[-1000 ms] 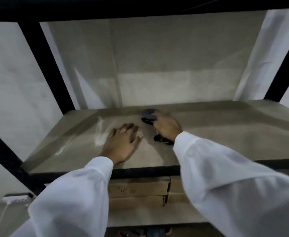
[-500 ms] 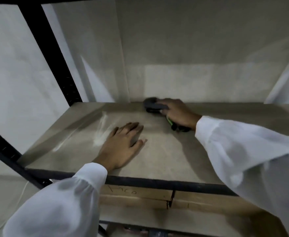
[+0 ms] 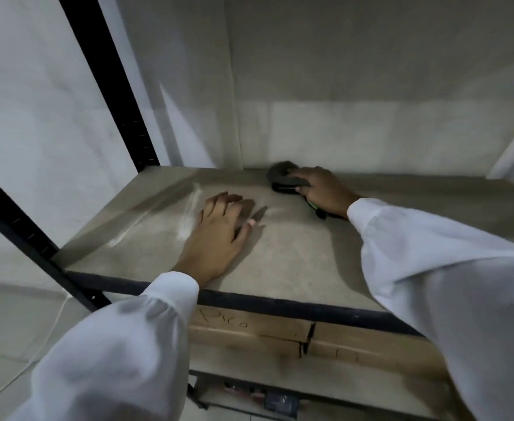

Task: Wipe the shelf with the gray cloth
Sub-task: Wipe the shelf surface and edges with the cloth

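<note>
The shelf (image 3: 295, 256) is a pale board in a black metal frame, with whitish streaks on its left part. My right hand (image 3: 325, 192) presses the bunched gray cloth (image 3: 281, 174) onto the board close to the back wall, fingers curled over it. Part of the cloth sticks out dark under my wrist, with a thin green edge. My left hand (image 3: 219, 235) rests flat on the board in front, fingers spread, holding nothing. Both arms wear white sleeves.
A black upright post (image 3: 109, 83) stands at the shelf's back left corner and a black rail (image 3: 280, 305) runs along the front edge. Cardboard boxes (image 3: 280, 332) sit on the level below. White sheeting covers the walls behind and left.
My right hand has slid the cloth away from me toward the back wall. My left hand has stayed planted on the board. The view has moved closer and to the left.
</note>
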